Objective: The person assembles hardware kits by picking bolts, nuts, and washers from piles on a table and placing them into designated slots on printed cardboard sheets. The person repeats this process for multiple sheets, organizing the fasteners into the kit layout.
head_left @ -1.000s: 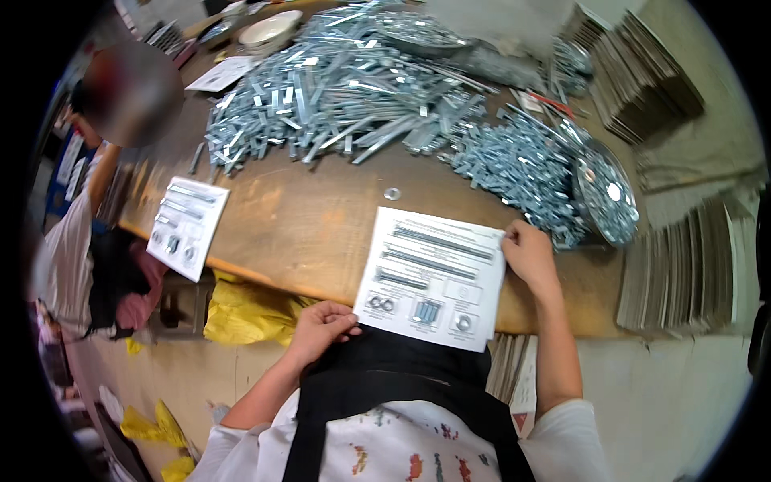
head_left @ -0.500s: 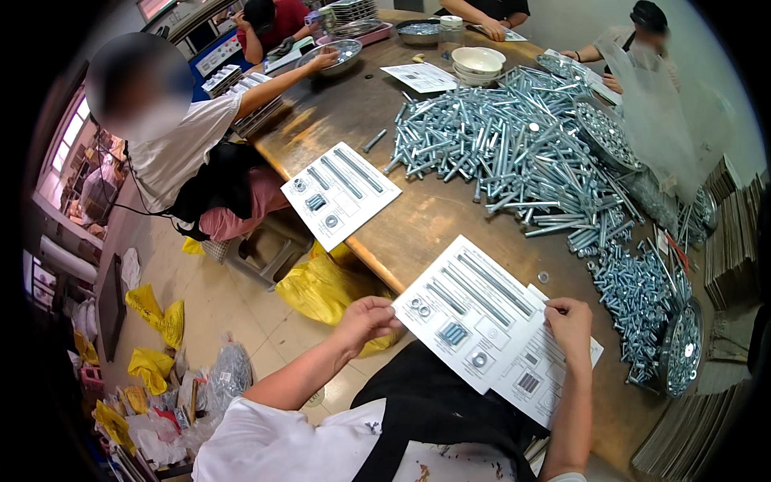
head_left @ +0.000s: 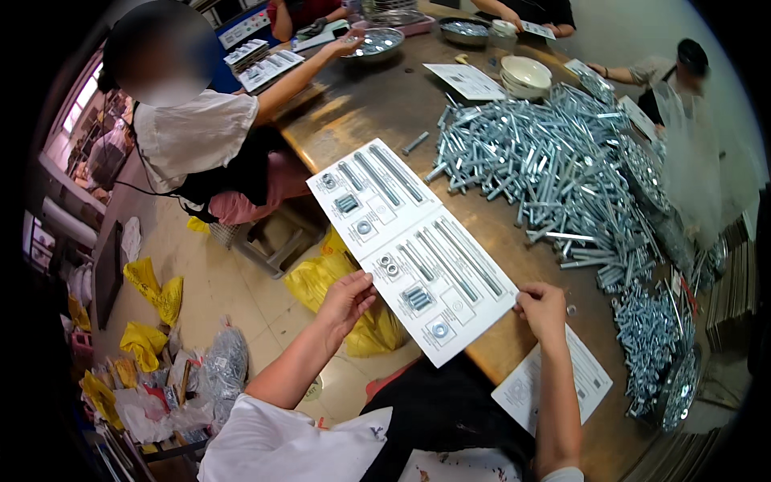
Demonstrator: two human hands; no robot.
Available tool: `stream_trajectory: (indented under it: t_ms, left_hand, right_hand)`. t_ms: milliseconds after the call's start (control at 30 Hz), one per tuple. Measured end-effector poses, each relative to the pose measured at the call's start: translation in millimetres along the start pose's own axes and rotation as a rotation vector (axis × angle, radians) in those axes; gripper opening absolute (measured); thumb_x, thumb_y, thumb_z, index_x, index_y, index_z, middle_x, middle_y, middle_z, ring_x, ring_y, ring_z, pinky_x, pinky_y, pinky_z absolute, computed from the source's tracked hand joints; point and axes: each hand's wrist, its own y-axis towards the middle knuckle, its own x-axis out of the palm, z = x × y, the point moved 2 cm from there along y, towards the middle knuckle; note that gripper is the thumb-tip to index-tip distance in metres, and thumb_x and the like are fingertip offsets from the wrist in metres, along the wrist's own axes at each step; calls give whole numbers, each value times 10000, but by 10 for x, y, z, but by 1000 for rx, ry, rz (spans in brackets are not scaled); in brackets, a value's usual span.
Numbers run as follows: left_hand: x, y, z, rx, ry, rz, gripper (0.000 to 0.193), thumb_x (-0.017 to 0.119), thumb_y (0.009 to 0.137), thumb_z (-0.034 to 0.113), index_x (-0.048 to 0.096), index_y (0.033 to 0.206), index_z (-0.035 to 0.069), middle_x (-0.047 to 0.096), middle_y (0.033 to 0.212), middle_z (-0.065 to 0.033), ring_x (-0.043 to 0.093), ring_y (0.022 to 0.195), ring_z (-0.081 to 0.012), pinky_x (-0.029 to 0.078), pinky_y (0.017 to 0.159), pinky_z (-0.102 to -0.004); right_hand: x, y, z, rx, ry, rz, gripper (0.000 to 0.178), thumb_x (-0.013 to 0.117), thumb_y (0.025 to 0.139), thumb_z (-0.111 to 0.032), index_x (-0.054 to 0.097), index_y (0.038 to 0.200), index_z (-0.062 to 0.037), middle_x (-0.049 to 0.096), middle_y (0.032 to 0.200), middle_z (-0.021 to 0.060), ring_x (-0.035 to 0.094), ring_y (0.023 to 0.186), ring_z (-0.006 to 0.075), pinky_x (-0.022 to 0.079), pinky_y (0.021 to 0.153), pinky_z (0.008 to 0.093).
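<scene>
Between my two hands is a white card (head_left: 393, 309) showing long bolts, short bolts and washers in outlined boxes; whether these are printed or real I cannot tell. My left hand (head_left: 347, 299) pinches its left edge. At the opposite corner, the fingers of my right hand (head_left: 543, 312) close on the card's edge. Its far edge meets or overlaps a similar white card (head_left: 385, 221) lying at the table's edge. Partly hidden beneath my right forearm, another white card (head_left: 590, 371) lies on the table.
A large heap of bolts (head_left: 522, 161) covers the wooden table's (head_left: 321, 132) right side, with shorter screws (head_left: 642, 337) nearer me. White bowls (head_left: 526, 74) stand beyond. A co-worker on the left reaches into a metal bowl (head_left: 376, 44). Yellow bags (head_left: 321, 281) lie below the table edge.
The held card has moved left and away from me, off the card under my right forearm and up against the far card. My head view has shifted slightly.
</scene>
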Motion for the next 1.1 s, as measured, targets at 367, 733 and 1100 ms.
stream_trajectory:
  t_ms: [367, 733, 1100]
  left_hand:
    - [-261, 501, 462, 169, -80, 40, 175, 667, 950, 151, 670, 1076, 28, 692, 863, -10, 648, 727, -79, 548, 627, -174]
    - [-683, 1239, 1161, 305, -52, 179, 192, 645, 965, 172, 685, 1125, 74, 693, 901, 22, 618, 757, -54, 495, 636, -174]
    - [-1656, 2097, 1527, 333, -36, -91, 309, 520, 1005, 229, 596, 1233, 35, 653, 1229, -90, 587, 1151, -225, 454, 1002, -368]
  right_hand:
    - [382, 150, -253, 83, 363, -216, 343, 714, 838, -64, 655, 1168, 11, 698, 1036, 81, 649, 864, 117, 504, 674, 229]
    - [1090, 456, -717, -38, 515, -426, 409, 673, 866, -39, 613, 1269, -3, 619, 1170, 71, 583, 1004, 111, 469, 849, 220]
    - [1288, 817, -562, -221, 351, -441, 444, 654, 823, -124, 632, 1259, -38, 660, 954, 83, 623, 864, 169, 523, 737, 315]
